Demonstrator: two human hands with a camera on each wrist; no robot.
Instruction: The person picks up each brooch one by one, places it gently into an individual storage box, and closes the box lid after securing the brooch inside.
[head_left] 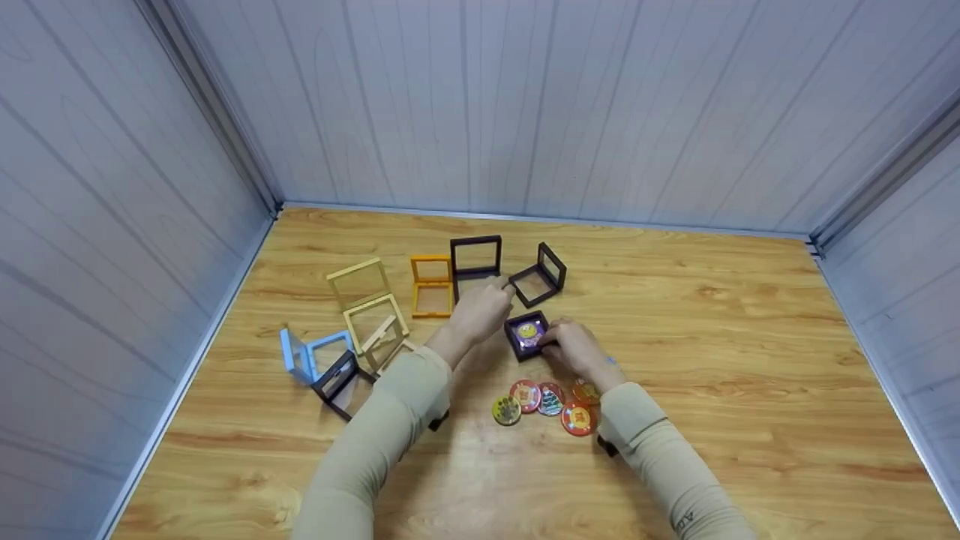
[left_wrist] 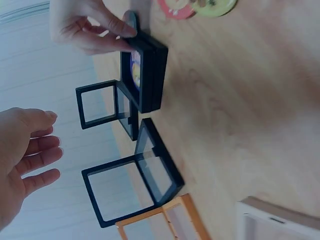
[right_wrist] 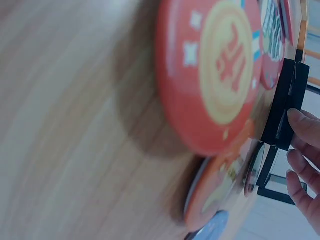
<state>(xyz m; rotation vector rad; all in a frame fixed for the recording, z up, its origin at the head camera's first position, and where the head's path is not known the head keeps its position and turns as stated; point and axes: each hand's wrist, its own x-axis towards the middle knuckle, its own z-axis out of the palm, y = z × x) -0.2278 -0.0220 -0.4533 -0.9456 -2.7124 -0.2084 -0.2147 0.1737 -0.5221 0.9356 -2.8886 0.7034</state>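
A small black display frame (head_left: pixel 514 346), closed, lies on the wooden table with a purple and yellow round badge (head_left: pixel 527 331) in its window. My right hand (head_left: pixel 574 346) grips its right side, the thumb on the black edge in the right wrist view. My left hand (left_wrist: pixel 27 155) is off to the frame's left, its fingers loosely bent with nothing between them. Two opened black frames (head_left: pixel 475 240) (head_left: pixel 553 268) stand just beyond the hands. Several round badges (head_left: pixel 577 418), red, yellow and green, lie on the near side; my right wrist partly hides some.
Left of the hands are more opened frames: orange (head_left: pixel 432 316), yellow (head_left: pixel 358 266), light blue (head_left: pixel 297 357), a cream one (head_left: pixel 380 337) and another black one (head_left: pixel 337 375). My left sleeve partly covers these last two. Pale panel walls (head_left: pixel 510 112) enclose the table at the back and sides.
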